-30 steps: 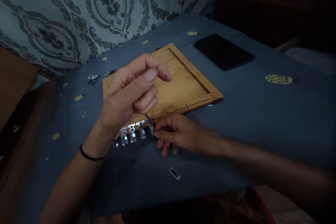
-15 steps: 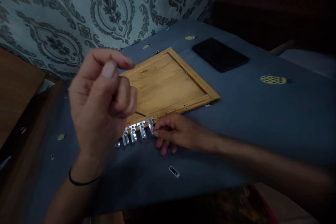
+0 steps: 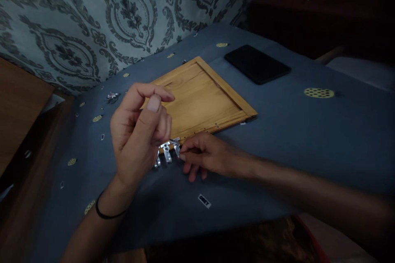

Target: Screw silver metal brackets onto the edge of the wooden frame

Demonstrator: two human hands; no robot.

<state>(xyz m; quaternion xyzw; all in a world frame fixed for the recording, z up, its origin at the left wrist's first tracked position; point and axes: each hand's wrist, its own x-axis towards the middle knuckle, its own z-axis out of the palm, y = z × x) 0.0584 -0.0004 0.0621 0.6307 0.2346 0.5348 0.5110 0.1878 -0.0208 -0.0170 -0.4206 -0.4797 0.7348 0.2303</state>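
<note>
My left hand (image 3: 140,131), a dark band round its wrist, is closed in front of the wooden board (image 3: 197,102). It grips a screwdriver (image 3: 173,140); only the thin dark shaft shows, its tip at the endmost metal hook, and the handle is hidden in the fist. My right hand (image 3: 205,154) pinches that silver hook (image 3: 177,148) between thumb and index finger at the board's near edge. More silver hooks (image 3: 167,154) sit in a row along this edge, partly hidden behind my left hand. Small dark holes (image 3: 206,130) continue along the edge to the right.
A black tablet-like slab (image 3: 257,63) lies on the blue tablecloth (image 3: 262,144), right of the board. Small shiny metal pieces (image 3: 112,98) lie to the left. A patterned curtain (image 3: 129,12) hangs behind the table, and brown wooden furniture (image 3: 21,111) stands at the left.
My left hand has moved right and down, bringing the screwdriver tip to the endmost hook. The loose metal pieces at left have come into view. My right hand stays in place.
</note>
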